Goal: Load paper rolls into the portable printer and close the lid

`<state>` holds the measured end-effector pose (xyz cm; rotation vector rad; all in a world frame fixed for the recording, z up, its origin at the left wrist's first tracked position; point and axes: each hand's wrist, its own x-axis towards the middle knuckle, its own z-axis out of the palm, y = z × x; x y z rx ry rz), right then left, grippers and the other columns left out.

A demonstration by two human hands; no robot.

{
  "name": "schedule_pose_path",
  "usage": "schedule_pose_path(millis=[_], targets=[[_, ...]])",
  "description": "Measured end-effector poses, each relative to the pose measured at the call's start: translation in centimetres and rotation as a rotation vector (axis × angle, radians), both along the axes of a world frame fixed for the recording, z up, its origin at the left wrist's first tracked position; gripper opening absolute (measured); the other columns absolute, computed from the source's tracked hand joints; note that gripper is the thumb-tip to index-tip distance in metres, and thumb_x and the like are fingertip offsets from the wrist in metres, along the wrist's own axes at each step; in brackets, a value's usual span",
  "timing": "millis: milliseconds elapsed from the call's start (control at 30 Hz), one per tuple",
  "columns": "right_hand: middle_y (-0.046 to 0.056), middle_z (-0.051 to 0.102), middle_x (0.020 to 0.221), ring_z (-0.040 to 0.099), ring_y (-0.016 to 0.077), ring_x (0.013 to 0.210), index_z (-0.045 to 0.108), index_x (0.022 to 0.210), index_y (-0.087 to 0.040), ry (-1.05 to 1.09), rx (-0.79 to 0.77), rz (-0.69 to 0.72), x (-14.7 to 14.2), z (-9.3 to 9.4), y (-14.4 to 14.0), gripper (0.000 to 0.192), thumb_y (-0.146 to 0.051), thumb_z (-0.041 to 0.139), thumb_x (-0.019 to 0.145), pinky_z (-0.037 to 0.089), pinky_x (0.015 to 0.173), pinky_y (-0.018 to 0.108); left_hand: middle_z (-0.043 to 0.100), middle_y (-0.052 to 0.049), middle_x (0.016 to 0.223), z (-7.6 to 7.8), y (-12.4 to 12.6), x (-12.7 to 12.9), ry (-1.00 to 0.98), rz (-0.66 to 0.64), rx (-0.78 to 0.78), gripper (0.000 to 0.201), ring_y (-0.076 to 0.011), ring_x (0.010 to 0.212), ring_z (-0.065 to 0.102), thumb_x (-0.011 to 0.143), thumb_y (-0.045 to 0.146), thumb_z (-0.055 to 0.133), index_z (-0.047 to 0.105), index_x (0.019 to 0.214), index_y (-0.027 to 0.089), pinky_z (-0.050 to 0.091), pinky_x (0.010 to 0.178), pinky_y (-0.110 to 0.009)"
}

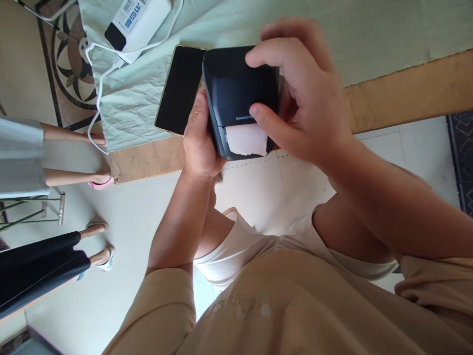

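Reading "NIIMBOT" in small pale letters on its front face, the dark label printer (240, 98) sits between both of the person's hands, held above the edge of the table (406, 88). A strip of pale label paper (247, 139) sticks out of its slot, just below the lettering, with a ragged lower edge.

The left hand (199, 140) cups the printer from the left side, the palm against its body and the fingers hidden behind it, closed around it in a firm hold. The right hand (299, 93) comes over from the right with fingers loosely curled and spread: the forefinger tip presses on the printer's top face, and the thumb lies across the front, touching the right edge of the paper.

Just beside the printer, to the left, a phone (179, 88) with a dark screen lies on a crumpled pale green cloth (133, 103). Farther up on the cloth lies a white power bank (138, 19) with blue printed writing too small to read, and a white cable (98, 88) trails from it.

At the left edge, the legs and shoes of other people stand on the tiled floor.
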<state>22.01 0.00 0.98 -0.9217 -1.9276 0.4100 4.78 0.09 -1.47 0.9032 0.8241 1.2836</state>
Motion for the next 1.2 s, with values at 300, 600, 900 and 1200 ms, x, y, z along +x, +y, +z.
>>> schedule_pose_path(millis=[300,600,900,1200], targets=[[0.009,0.053,0.138,0.061,0.0227,0.117,0.059,0.125,-0.026,-0.069,-0.077,-0.033,0.0,0.3,-0.6,0.046,-0.026,0.062,0.080,0.051,0.054,0.028,0.071,0.000,0.123,0.2,0.3,-0.7,0.055,-0.030,-0.107,0.036,-0.0416,0.156,0.010,0.082,0.062,0.061,0.066,0.102,0.033,0.036,0.115,-0.070],[0.005,0.070,0.098,0.065,0.0214,0.091,0.064,0.109,-0.019,-0.115,0.159,-0.190,0.2,1.2,-0.2,0.033,-0.044,0.057,0.089,0.055,0.079,0.039,0.069,-0.004,0.124,0.3,0.3,-0.4,0.034,-0.048,-0.140,0.055,-0.0430,0.154,0.019,0.084,0.074,0.054,0.063,0.115,0.030,0.042,0.112,-0.067],[0.000,0.069,0.088,0.067,0.0166,0.076,0.070,0.101,-0.020,-0.249,0.111,-0.341,0.8,2.4,-0.1,0.028,-0.037,0.047,0.097,0.051,0.076,0.034,0.072,-0.006,0.112,-0.6,0.4,-0.3,0.039,-0.039,-0.023,0.045,-0.0382,0.145,0.041,0.079,0.062,0.069,0.068,0.114,0.034,0.051,0.107,-0.060],[0.003,0.073,0.112,0.070,0.0280,0.099,0.068,0.116,-0.022,-0.543,-0.198,-0.284,-0.3,4.0,0.1,0.033,-0.030,0.052,0.089,0.042,0.072,0.034,0.070,-0.005,0.111,1.0,-0.7,-0.6,0.070,-0.164,-0.008,0.029,-0.0326,0.150,0.038,0.098,0.048,0.056,0.068,0.112,0.026,0.040,0.120,-0.051]])
